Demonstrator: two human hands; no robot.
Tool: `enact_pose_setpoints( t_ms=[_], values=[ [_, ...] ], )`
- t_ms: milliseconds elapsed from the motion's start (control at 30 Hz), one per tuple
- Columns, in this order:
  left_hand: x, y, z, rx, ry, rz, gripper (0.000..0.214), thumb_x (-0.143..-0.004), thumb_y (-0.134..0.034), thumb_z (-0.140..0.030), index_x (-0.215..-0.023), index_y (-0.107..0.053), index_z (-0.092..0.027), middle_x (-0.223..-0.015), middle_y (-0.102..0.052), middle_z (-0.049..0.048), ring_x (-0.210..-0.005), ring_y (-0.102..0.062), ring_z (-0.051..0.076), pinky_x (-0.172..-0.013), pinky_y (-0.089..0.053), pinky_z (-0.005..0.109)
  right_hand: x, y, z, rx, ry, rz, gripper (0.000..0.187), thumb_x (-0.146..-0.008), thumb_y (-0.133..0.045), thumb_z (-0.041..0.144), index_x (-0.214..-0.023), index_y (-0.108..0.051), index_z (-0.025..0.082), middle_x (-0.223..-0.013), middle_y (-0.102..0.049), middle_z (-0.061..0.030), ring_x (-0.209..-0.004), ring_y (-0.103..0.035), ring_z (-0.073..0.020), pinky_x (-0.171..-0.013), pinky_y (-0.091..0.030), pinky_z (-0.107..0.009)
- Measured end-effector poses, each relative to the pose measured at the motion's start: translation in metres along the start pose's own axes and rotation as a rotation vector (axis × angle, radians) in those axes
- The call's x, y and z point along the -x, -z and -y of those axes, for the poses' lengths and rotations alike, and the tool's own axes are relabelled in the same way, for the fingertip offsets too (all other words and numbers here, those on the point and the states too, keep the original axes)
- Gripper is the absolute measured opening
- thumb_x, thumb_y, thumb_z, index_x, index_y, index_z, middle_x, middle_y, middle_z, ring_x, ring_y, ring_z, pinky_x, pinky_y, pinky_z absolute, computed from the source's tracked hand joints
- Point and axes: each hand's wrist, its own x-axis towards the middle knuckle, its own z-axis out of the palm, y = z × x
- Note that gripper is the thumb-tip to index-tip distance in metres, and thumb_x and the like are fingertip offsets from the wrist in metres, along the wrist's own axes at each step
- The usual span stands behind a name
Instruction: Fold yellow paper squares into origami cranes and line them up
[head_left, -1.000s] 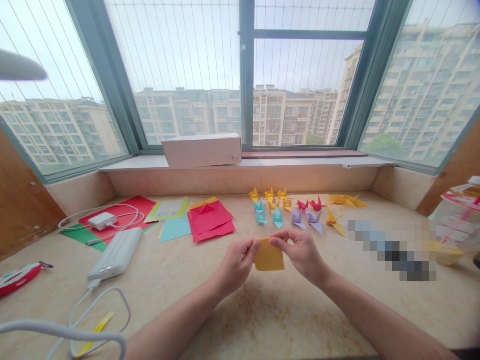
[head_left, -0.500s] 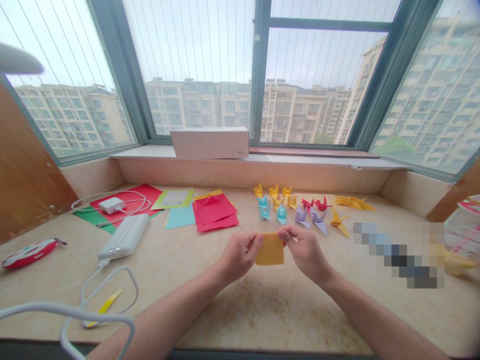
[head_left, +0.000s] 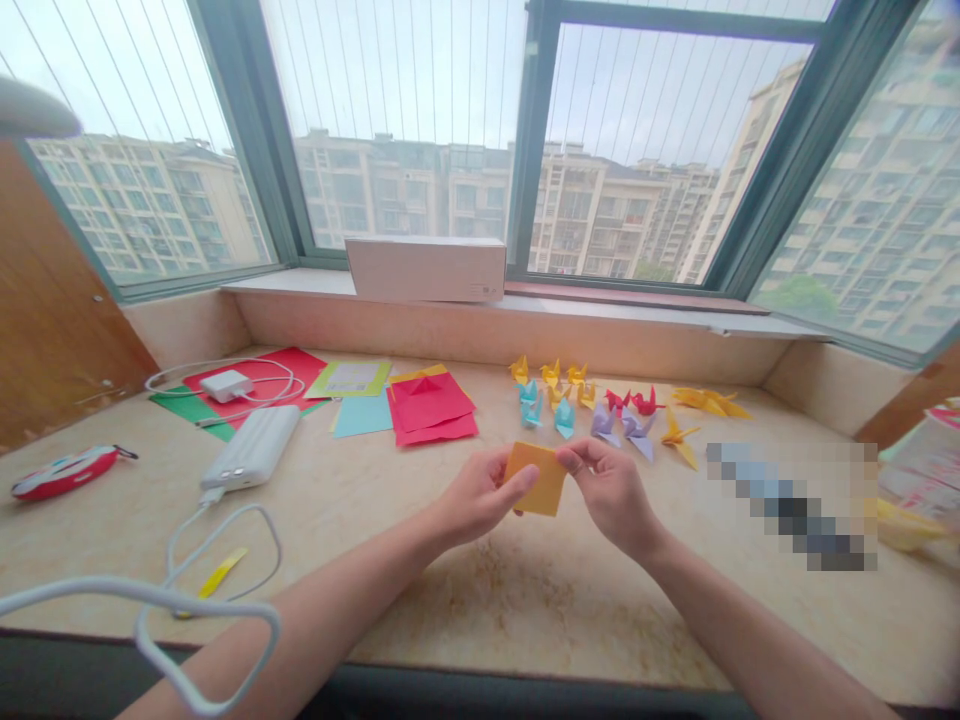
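Head view: your left hand [head_left: 480,500] grips the yellow paper [head_left: 546,488], thumb across its front; your right hand [head_left: 609,490] pinches its upper right corner. Paper is over the counter [head_left: 465,605], nearer you than the cranes [head_left: 564,419].

I've got a white power bank [head_left: 255,447] left on the marbled counter [head_left: 465,605], thin white cable [head_left: 280,545] in its near end, looping round by a yellow strip [head_left: 225,570]. White charger [head_left: 226,386] behind it. Red-and-white item [head_left: 67,473] with a dark strap end, far left. Thicker white cable [head_left: 112,587] curves across my near-left corner. Long white box [head_left: 427,270] sits on the sill [head_left: 300,283], against the green-grey window frame [head_left: 540,150]; pale apartment blocks [head_left: 405,185] outside. Wooden panel [head_left: 60,290] on the left. Right edge: clear plastic container [head_left: 926,460], red markings, cut off. Pixelated patch [head_left: 787,505] beside it, contents unreadable to me. Pale rounded object [head_left: 34,108] top left, can't identify.
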Motion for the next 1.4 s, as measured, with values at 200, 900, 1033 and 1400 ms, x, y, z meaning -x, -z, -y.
enact_pose_setpoints(
  t_ms=[200,900,1033,1400],
  values=[
    [-0.007,0.001,0.01,0.057,0.064,-0.024,0.042,-0.085,-0.061,-0.051,-0.088,-0.067,-0.01,-0.075,-0.068,0.0084,-0.06,-0.064,0.016,-0.05,-0.051,0.023,-0.001,-0.001,0.0,-0.021,0.017,-0.04,0.043,-0.092,-0.05,0.055,-0.089,-0.071,0.018,-0.075,-0.07,-0.0061,-0.072,-0.062,-0.0209,-0.068,-0.05,-0.032],
    [-0.004,0.0,0.008,-0.065,0.173,0.151,0.04,-0.09,-0.055,-0.05,-0.081,-0.063,-0.012,-0.063,-0.067,0.0045,-0.05,-0.064,0.012,-0.044,-0.046,0.018,-0.002,-0.004,0.0,-0.05,-0.075,0.068,0.034,-0.084,-0.063,0.051,-0.078,-0.067,0.018,-0.071,-0.068,-0.0028,-0.066,-0.059,-0.0168,-0.062,-0.047,-0.028],
    [-0.006,0.003,0.006,-0.061,0.138,0.099,0.042,-0.091,-0.052,-0.052,-0.081,-0.06,-0.013,-0.062,-0.065,0.0035,-0.051,-0.066,0.014,-0.044,-0.046,0.02,-0.007,-0.001,0.0,-0.267,-0.184,0.117,0.039,-0.083,-0.062,0.057,-0.081,-0.062,0.018,-0.072,-0.067,-0.002,-0.062,-0.061,-0.0153,-0.057,-0.047,-0.026],
    [-0.006,0.002,0.003,-0.095,0.102,0.046,0.043,-0.092,-0.05,-0.05,-0.077,-0.061,-0.011,-0.059,-0.066,0.004,-0.047,-0.064,0.014,-0.042,-0.045,0.019,-0.005,-0.001,0.006,-0.239,-0.126,0.098,0.043,-0.084,-0.06,0.06,-0.086,-0.066,0.017,-0.071,-0.067,-0.0026,-0.059,-0.06,-0.015,-0.054,-0.046,-0.025]
  ],
)
